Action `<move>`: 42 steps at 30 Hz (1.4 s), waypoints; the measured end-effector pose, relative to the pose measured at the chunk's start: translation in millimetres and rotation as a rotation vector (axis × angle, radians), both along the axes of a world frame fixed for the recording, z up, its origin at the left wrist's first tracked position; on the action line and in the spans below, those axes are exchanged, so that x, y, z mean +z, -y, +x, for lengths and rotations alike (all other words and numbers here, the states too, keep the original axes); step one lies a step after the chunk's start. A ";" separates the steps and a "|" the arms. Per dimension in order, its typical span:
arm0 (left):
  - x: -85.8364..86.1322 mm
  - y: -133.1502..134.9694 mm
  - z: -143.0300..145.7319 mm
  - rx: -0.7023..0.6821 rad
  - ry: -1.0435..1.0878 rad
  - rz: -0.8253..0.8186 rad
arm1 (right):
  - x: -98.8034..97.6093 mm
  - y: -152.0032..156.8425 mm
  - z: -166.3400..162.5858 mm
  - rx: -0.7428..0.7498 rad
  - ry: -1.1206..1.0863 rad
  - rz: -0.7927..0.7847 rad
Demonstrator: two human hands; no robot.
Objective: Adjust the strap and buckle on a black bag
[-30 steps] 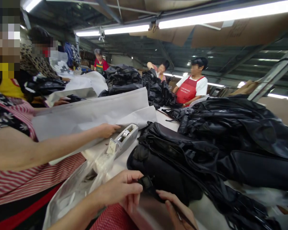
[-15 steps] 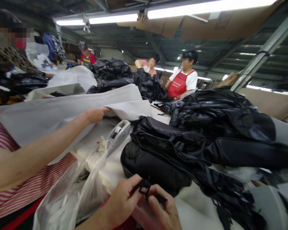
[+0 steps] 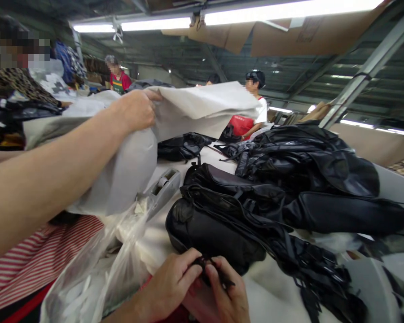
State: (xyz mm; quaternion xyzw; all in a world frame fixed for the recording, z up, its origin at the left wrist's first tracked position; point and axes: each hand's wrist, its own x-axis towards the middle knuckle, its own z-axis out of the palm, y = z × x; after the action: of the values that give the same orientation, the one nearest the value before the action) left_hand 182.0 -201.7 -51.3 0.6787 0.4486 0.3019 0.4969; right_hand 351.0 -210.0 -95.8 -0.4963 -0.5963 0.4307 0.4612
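Between my two hands is a small black strap buckle [image 3: 206, 264], partly covered by my fingers. My left hand [image 3: 175, 278] pinches it from the left with thumb and forefinger. My right hand [image 3: 229, 289] grips the other side, where a short dark strap end pokes out past the fingers. Just beyond my fingertips lies a black bag [image 3: 215, 229] on the pale table. Its straps and several buckles trail off toward the right.
A co-worker's arm [image 3: 87, 139] reaches in from the left, lifting a large pale sheet [image 3: 202, 105]. Near it are a tape dispenser [image 3: 164, 184] and a clear plastic bag [image 3: 97, 269] of white pieces. A heap of black bags [image 3: 309, 161] rises at the right.
The co-worker at the left has raised the pale sheet, uncovering a black bag behind the dispenser. My fingers have closed further over the buckle, hiding its open frame.
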 end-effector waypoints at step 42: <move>24.3 -53.1 36.9 0.009 0.374 -0.090 | 11.3 14.5 36.8 -0.082 -0.130 -0.247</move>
State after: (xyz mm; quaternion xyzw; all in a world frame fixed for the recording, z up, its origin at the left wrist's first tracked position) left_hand 218.9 -148.6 -27.0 0.5856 0.3646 0.4047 0.6003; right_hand 387.7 -224.5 -84.5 -0.5443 -0.4870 0.5128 0.4512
